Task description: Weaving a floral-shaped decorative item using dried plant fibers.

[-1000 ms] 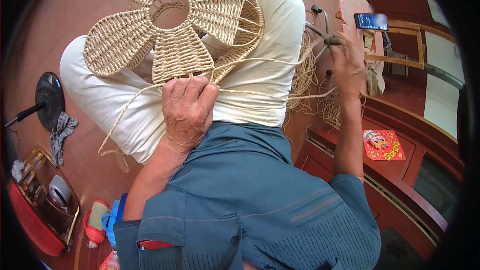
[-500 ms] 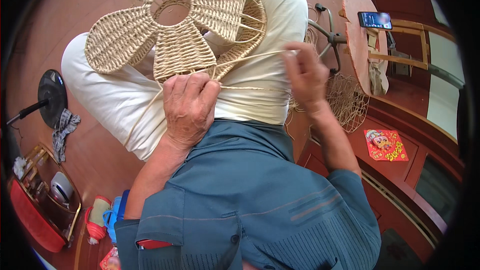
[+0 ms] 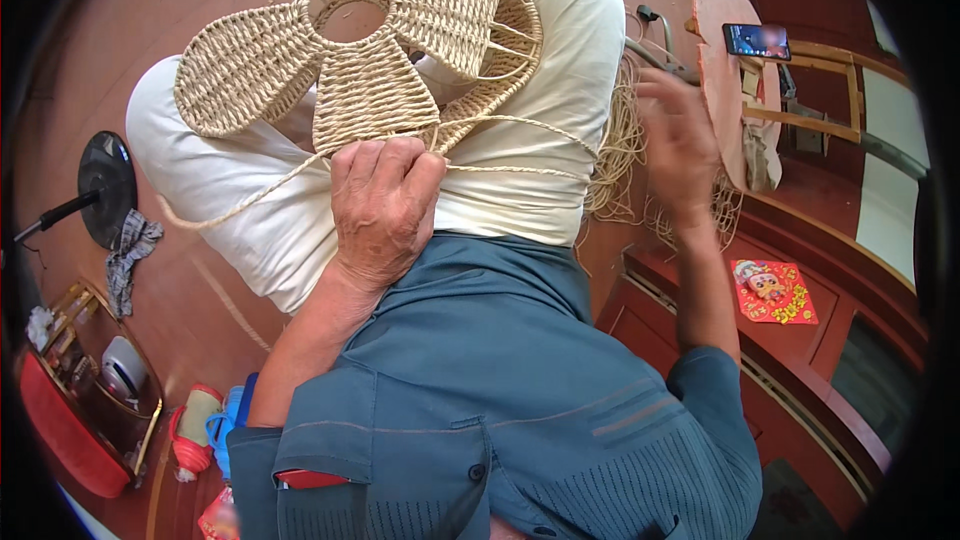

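A flower-shaped piece woven of straw-coloured cord (image 3: 370, 110) rests across my thighs, its petals around a round open centre. Its deeper woven side (image 3: 515, 45) curves along the right. Pressed over the near petal's lower edge, my left hand (image 3: 385, 200) is closed on the piece; its fingertips are hidden. Two slack cords run right from there, an upper cord (image 3: 545, 126) and a lower cord (image 3: 520, 171), over my knee. Another cord (image 3: 250, 202) stretches left, its end blurred. My right hand (image 3: 680, 145), smeared by motion, is raised beyond the knee with fingers stretched out and no cord visible in them.
A loose heap of cord (image 3: 620, 160) hangs beside my right knee. Past it stands a pinkish round-edged board (image 3: 715, 70) with a phone (image 3: 757, 41) by it. On the left are a round black base (image 3: 105, 180), a checked cloth (image 3: 130, 250) and a red flask (image 3: 192, 430).
My right hand has swung right, away from the upper cord, which now droops over the knee. The left cord has flicked outward and up. My left hand keeps its place.
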The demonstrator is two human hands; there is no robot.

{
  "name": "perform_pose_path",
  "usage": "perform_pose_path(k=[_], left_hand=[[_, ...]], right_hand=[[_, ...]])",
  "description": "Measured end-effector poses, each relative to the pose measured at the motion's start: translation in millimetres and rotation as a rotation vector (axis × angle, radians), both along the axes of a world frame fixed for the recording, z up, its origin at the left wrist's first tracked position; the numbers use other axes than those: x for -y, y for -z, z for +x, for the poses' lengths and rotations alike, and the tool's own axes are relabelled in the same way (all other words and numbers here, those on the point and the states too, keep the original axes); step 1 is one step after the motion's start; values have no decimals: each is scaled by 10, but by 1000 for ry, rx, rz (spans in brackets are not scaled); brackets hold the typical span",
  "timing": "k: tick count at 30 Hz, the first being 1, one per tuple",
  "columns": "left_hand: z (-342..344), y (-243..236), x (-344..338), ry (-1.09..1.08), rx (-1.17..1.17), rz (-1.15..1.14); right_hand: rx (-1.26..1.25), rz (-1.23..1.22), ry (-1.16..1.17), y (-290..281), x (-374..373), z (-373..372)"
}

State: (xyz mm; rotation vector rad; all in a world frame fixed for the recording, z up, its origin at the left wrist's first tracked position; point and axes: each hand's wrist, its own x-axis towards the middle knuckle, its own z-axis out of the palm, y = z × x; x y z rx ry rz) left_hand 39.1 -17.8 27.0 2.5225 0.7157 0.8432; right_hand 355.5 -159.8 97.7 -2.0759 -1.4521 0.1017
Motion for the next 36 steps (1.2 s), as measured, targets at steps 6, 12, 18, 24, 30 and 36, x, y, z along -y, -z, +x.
perform_pose_path(k=[6,12,18,24,30,36], left_hand=[[51,1,13,-21,6,10],[6,1,8,-21,7,3],[6,-18,-29,13,50,-51],[2,-39,15,-15,45,-40],[2,-12,19,-44,56,-61],[-34,46,-17,-44,92,-88]], right_hand=[[-224,-54,-242,314,-542,-1181],[-158,56,173,314,-144,-36],[490,77,823,-235,1981,2704],[660,-49,1178,-129,2274,3146],[671,182,1574,-562,3045,3614],[126,679,2058,-1456,3951,3791]])
